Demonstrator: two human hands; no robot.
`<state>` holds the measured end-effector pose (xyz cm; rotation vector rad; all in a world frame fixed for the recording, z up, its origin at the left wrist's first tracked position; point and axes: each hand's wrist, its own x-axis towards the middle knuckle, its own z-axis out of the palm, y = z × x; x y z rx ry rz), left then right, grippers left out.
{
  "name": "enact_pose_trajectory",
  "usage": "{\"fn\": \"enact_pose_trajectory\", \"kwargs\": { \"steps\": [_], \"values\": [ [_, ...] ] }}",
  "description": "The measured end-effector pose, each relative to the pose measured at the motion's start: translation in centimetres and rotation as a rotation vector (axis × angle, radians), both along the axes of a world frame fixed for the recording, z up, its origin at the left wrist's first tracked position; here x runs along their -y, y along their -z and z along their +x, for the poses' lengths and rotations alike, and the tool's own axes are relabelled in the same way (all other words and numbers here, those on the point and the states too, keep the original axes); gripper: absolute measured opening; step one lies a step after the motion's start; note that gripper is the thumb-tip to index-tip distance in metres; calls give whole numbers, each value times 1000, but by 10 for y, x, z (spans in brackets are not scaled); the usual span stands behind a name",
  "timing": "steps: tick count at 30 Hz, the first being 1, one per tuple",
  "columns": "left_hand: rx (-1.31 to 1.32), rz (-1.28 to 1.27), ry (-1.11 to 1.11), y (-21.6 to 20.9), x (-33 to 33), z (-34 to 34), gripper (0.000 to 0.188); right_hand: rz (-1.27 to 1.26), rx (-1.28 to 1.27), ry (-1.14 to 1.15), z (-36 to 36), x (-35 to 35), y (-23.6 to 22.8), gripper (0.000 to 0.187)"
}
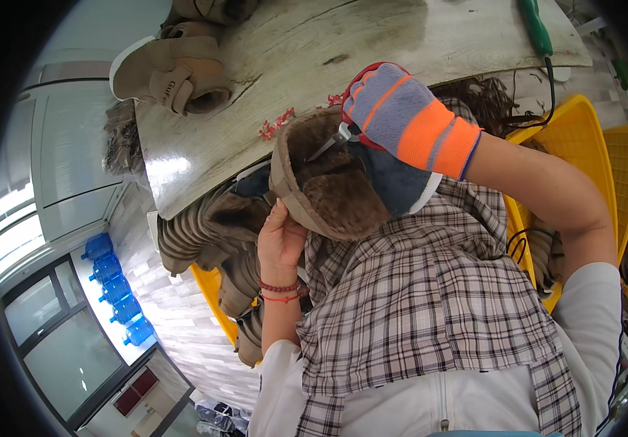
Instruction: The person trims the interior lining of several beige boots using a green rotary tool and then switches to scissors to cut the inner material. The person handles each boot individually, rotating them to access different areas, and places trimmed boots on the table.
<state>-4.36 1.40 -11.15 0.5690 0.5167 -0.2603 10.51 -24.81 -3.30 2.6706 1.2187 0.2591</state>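
A tan shoe with thick brown fur lining is held over my lap, its opening facing up. My left hand, bare with two red bracelets at the wrist, pinches the shoe's near left rim. My right hand wears a grey and orange glove and is closed round red-handled scissors. Their metal blades point down and left into the lined opening; whether they touch the fur I cannot tell. Beneath the shoe shows a dark blue piece with a white edge.
A pale wood-grain table lies ahead, with finished-looking tan shoes at its left and a green-handled corded tool at its right. Yellow baskets stand to my right. More tan shoes are piled at my left above another yellow basket.
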Motion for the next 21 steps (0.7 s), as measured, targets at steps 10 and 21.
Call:
{"fn": "enact_pose_trajectory", "kwargs": {
  "steps": [10, 21],
  "values": [
    [35, 69, 25, -6, 6, 3, 27, 9, -3, -1, 2, -7, 5, 16],
    [157, 275, -69, -55, 12, 6, 24, 517, -170, 152, -9, 47, -13, 27]
  ]
}}
